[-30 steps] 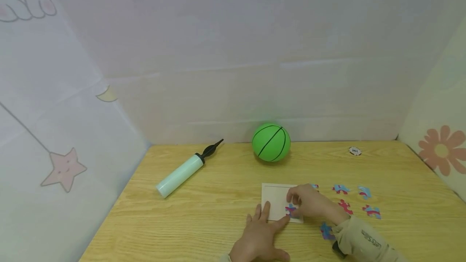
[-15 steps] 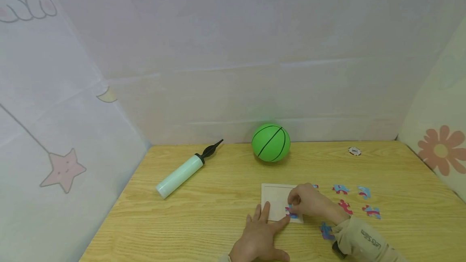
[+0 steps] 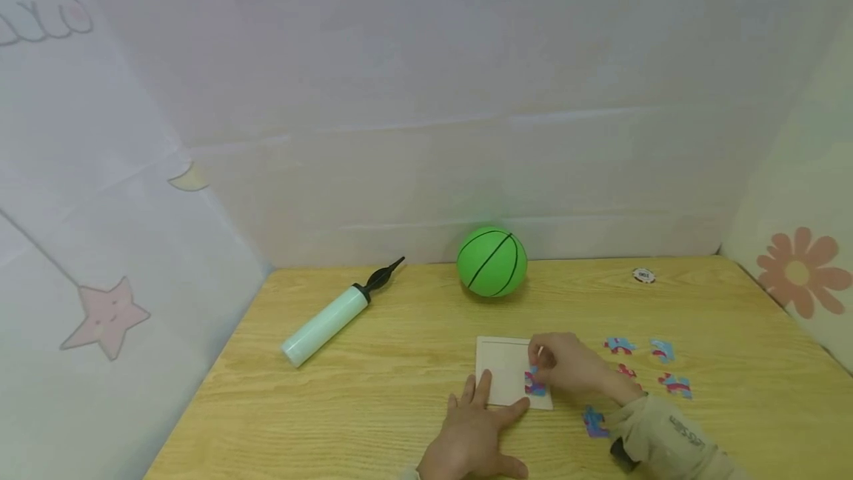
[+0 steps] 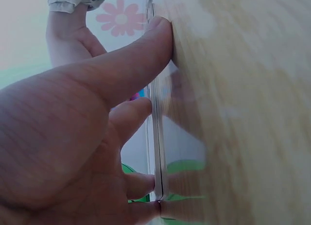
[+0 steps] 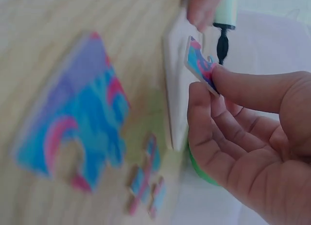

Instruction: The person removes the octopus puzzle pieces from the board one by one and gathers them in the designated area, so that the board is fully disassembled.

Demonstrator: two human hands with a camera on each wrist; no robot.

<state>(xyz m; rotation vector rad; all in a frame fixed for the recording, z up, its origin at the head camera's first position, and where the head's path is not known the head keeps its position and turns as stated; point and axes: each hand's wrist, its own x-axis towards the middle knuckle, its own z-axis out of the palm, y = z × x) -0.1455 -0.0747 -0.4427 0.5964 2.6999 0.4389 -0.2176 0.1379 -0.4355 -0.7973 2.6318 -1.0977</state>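
A white square puzzle tray (image 3: 500, 361) lies flat on the table. My left hand (image 3: 469, 428) rests at its near edge with fingers spread; the left wrist view shows fingertips (image 4: 141, 185) against the tray's rim. Between right thumb and index finger I pinch a blue, pink and purple jigsaw piece (image 5: 199, 60). The right hand (image 3: 569, 367) is over the tray's right side. In the right wrist view the jigsaw piece is tilted, off the tray's surface. Part of it is hidden by the thumb.
Several loose jigsaw pieces (image 3: 677, 385) lie right of the tray, one (image 3: 595, 422) near the right sleeve. Behind stands a green ball (image 3: 492, 262). A pale hand pump (image 3: 326, 324) lies to the left, a poker chip (image 3: 643, 275) at the back right.
The right hand keeps its pinch on the jigsaw piece, which has turned slightly over the tray. The left hand stays at the edge. The head view has shifted a little.
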